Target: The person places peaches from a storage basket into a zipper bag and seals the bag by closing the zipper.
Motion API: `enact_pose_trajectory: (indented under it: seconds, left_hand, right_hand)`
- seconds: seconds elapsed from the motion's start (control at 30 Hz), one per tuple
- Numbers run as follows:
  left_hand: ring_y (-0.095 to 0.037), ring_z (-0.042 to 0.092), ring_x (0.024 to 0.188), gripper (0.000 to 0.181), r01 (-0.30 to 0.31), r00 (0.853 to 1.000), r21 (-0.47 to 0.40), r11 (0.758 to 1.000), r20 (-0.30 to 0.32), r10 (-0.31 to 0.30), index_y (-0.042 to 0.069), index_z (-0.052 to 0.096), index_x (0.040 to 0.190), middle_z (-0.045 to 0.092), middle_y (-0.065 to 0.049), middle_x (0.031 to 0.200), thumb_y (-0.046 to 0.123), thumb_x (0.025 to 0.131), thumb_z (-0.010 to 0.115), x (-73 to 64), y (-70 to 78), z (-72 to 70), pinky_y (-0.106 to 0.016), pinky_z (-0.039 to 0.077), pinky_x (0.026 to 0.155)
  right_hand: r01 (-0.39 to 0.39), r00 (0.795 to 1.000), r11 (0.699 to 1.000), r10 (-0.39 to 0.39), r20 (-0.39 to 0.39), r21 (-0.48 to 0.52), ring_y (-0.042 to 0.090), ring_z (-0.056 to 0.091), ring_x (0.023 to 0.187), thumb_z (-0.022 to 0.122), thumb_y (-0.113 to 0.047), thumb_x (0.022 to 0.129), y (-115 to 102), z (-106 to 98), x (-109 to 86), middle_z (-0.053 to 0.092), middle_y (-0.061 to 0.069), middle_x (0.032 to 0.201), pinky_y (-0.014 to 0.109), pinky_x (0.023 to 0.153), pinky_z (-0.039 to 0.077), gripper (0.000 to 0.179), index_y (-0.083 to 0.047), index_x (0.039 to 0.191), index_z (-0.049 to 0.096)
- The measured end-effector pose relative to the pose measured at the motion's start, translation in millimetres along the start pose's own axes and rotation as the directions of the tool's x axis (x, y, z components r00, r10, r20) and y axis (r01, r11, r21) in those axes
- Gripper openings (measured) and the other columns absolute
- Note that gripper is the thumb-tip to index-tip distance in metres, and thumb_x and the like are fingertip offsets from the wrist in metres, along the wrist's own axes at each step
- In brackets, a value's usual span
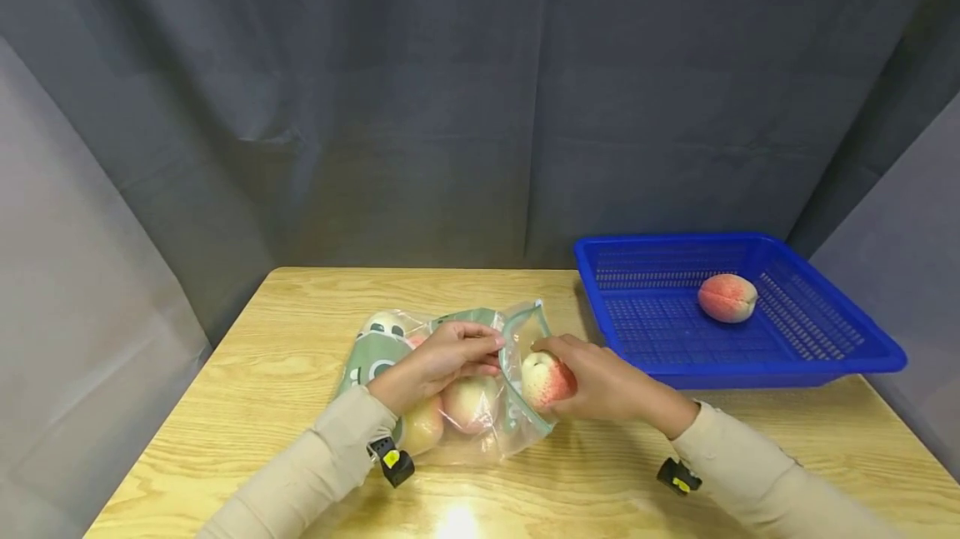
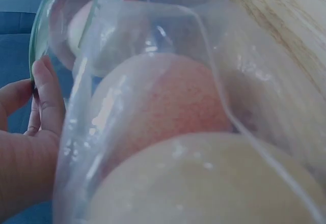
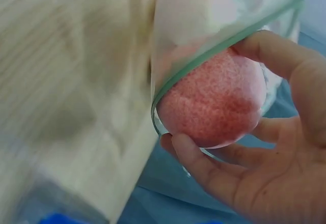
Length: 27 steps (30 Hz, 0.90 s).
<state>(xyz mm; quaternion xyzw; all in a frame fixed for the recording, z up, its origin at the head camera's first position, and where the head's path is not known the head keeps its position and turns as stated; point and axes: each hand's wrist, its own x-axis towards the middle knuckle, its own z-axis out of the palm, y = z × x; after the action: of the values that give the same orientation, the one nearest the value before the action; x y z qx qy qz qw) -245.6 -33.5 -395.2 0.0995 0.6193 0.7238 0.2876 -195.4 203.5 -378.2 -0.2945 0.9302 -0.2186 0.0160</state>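
Observation:
A clear zip bag (image 1: 480,439) with green print lies on the table, several peaches inside it. My left hand (image 1: 450,356) pinches the bag's green-edged mouth between thumb and fingers, as the left wrist view (image 2: 43,96) also shows. At the mouth, my right hand (image 1: 603,381) grips a red and cream peach (image 1: 546,381) by its sides. In the right wrist view this peach (image 3: 214,102) sits partly within the opening, the green rim (image 3: 219,46) crossing over it. Behind the film, a peach (image 1: 471,401) and a yellowish fruit (image 1: 422,425) show through.
A blue plastic basket (image 1: 630,339) stands at the table's right rear, holding one peach (image 1: 727,298). The wooden table (image 1: 247,406) runs back to a dark grey curtain (image 1: 420,106). Pale panels flank both sides.

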Motion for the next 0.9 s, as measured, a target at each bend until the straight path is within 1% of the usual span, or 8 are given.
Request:
enact_pose_trajectory:
  seconds: [0.1, 0.27, 0.4, 0.47, 0.53, 0.6, 0.73, 0.9]
  left_hand:
    - [-0.010, 0.065, 0.068, 0.021, 0.000, 1.000, -0.004, 1.000, 0.005, 0.000, -0.011, 0.058, 0.111, 0.065, -0.005, 0.077, 0.001, 0.094, 0.058, 0.6, 0.7, 1.0, -0.020, 0.059, 0.069]
    - [-0.010, 0.065, 0.067, 0.016, -0.001, 1.000, -0.010, 1.000, 0.005, 0.001, -0.008, 0.060, 0.106, 0.066, -0.005, 0.077, 0.000, 0.093, 0.058, 1.2, 0.7, 1.3, -0.020, 0.060, 0.069]
    - [-0.010, 0.066, 0.069, 0.019, -0.003, 1.000, -0.002, 1.000, 0.009, 0.003, -0.010, 0.059, 0.109, 0.066, -0.005, 0.079, 0.001, 0.094, 0.058, 1.2, -0.4, 0.6, -0.020, 0.059, 0.069]
    - [-0.011, 0.066, 0.070, 0.021, -0.001, 1.000, 0.005, 1.000, 0.010, 0.001, -0.011, 0.058, 0.110, 0.065, -0.005, 0.080, 0.002, 0.094, 0.058, 1.0, -1.2, -0.1, -0.020, 0.059, 0.069]
    - [-0.011, 0.065, 0.071, 0.023, -0.001, 1.000, 0.010, 1.000, 0.008, 0.001, -0.012, 0.058, 0.112, 0.064, -0.005, 0.081, 0.003, 0.094, 0.058, 0.9, -2.1, -0.7, -0.020, 0.059, 0.069]
    - [-0.011, 0.065, 0.071, 0.023, 0.000, 1.000, 0.015, 1.000, 0.004, 0.000, -0.012, 0.058, 0.112, 0.064, -0.005, 0.081, 0.003, 0.094, 0.058, 0.6, -2.8, -1.2, -0.020, 0.059, 0.070]
    - [-0.011, 0.065, 0.072, 0.022, 0.002, 1.000, 0.017, 1.000, -0.003, -0.002, -0.011, 0.058, 0.111, 0.063, -0.005, 0.081, 0.004, 0.094, 0.058, 0.6, -3.7, -1.9, -0.020, 0.059, 0.070]
    - [-0.011, 0.065, 0.072, 0.021, 0.001, 1.000, 0.016, 1.000, -0.005, -0.001, -0.011, 0.059, 0.110, 0.063, -0.005, 0.082, 0.004, 0.094, 0.058, 0.8, -4.2, -2.3, -0.021, 0.059, 0.070]
  right_hand:
    - [0.001, 0.999, 1.000, -0.001, 0.033, 0.004, 0.015, 0.059, 0.086, 0.084, -0.024, 0.070, 1.8, 6.2, 0.6, 0.059, 0.004, 0.107, 0.029, 0.069, 0.054, 0.066, -0.009, 0.127, 0.053]
    - [0.032, 0.999, 0.999, -0.032, 0.039, 0.005, 0.018, 0.060, 0.088, 0.083, -0.017, 0.069, 4.3, 10.8, 0.5, 0.060, 0.006, 0.107, 0.032, 0.072, 0.055, 0.063, -0.008, 0.125, 0.054]
    - [0.056, 0.997, 0.998, -0.056, 0.050, 0.001, 0.019, 0.060, 0.091, 0.083, -0.019, 0.071, 6.3, 14.7, -0.3, 0.061, 0.007, 0.107, 0.031, 0.073, 0.055, 0.061, -0.007, 0.124, 0.054]
    - [0.065, 0.996, 0.998, -0.066, 0.065, 0.017, 0.018, 0.059, 0.087, 0.082, -0.017, 0.073, 7.5, 15.6, -0.5, 0.061, 0.006, 0.103, 0.028, 0.070, 0.054, 0.059, -0.005, 0.123, 0.055]
    - [0.057, 0.995, 0.997, -0.061, 0.083, 0.042, 0.018, 0.060, 0.086, 0.081, -0.015, 0.075, 8.3, 15.2, -0.6, 0.062, 0.005, 0.104, 0.026, 0.069, 0.053, 0.056, -0.004, 0.123, 0.055]
    - [0.035, 0.994, 0.995, -0.044, 0.103, 0.091, 0.020, 0.062, 0.086, 0.079, -0.012, 0.077, 8.5, 13.7, -0.7, 0.062, 0.007, 0.108, 0.027, 0.068, 0.055, 0.054, -0.003, 0.124, 0.054]
    - [-0.013, 0.993, 0.984, -0.009, 0.120, 0.177, 0.024, 0.065, 0.092, 0.078, -0.010, 0.079, 9.6, 11.7, -1.0, 0.061, 0.012, 0.120, 0.033, 0.071, 0.058, 0.052, -0.002, 0.125, 0.056]
    - [-0.042, 0.994, 0.974, 0.019, 0.106, 0.222, 0.027, 0.065, 0.091, 0.078, -0.010, 0.079, 13.9, 11.3, -1.5, 0.063, 0.014, 0.118, 0.030, 0.070, 0.059, 0.049, 0.000, 0.122, 0.058]
